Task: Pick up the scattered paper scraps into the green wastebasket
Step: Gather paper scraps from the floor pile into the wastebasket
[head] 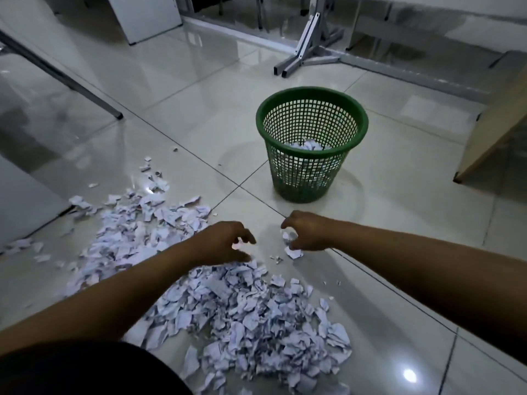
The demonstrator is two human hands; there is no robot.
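Paper scraps (233, 315) mostly lie on the floor (176, 89) in a wide heap near the person; only a shallow layer sits in the green wastebasket (311, 121) beyond. Both hands hover over the heap's far edge: the right hand (306, 232) grips a few scraps, the left hand (225, 242) pinches 1. Early going, I judge.

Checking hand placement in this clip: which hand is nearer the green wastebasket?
Right. The right hand, gripping a few scraps, sits just in front of the green wastebasket, below its base. The left hand is farther off, over the scattered paper scraps.
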